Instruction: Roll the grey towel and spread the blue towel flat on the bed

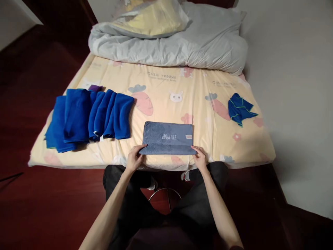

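Note:
A grey-blue towel point(168, 137) with white lettering lies flat on the bed near its front edge, its near strip folded up. My left hand point(134, 158) pinches the towel's near left corner. My right hand point(199, 157) pinches the near right corner. Both hands have their fingers closed on the cloth.
A row of folded bright blue towels point(88, 116) lies on the left of the yellow bedsheet point(161, 86). A crumpled blue cloth point(239, 108) sits at the right. A bunched grey duvet point(182, 45) fills the far end. A white wall runs along the right; dark red floor lies at left.

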Tool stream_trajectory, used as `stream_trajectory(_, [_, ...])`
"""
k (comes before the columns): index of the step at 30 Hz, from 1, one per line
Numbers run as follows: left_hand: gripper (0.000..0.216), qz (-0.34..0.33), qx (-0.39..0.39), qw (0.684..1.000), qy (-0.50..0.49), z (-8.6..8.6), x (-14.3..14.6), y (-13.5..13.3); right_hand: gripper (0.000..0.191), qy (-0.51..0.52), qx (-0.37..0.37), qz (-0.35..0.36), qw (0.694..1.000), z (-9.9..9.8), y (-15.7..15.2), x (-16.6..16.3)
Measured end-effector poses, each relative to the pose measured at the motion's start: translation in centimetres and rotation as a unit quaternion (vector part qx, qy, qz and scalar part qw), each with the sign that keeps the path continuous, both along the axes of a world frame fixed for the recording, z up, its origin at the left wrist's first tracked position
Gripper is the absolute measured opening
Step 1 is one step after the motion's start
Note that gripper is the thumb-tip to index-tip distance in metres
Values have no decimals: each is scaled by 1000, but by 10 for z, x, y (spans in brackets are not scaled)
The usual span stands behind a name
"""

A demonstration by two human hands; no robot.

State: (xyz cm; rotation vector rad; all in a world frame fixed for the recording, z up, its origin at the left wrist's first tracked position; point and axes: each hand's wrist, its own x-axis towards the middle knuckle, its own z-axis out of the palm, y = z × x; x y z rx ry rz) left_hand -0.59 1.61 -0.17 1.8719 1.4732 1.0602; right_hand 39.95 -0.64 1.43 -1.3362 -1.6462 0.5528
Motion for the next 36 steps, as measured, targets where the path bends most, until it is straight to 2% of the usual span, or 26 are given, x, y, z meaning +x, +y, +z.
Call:
stream_trajectory(8, [38, 87, -53, 994, -30, -1, -1, -1, 22, 29, -60, -100, 993, -7, 2, 0])
stream_trajectory(12, [46, 135, -90, 986, -47, -4, -1, -2, 29, 20, -93, -127, 987, -11, 1, 0])
stream_trajectory(25, [46, 160, -96, 978, -88, 2, 3, -3, 42, 10, -106, -135, 985, -21, -1, -1])
stream_trajectory(30, [48, 174, -107, 968, -145, 0, 4, -4, 50, 33, -119, -154, 980, -27, -1, -2])
stream_trajectory(36, [51, 179, -112, 959, -188, 8, 6, -2, 51, 47, -120, -149, 980, -30, -1, -2])
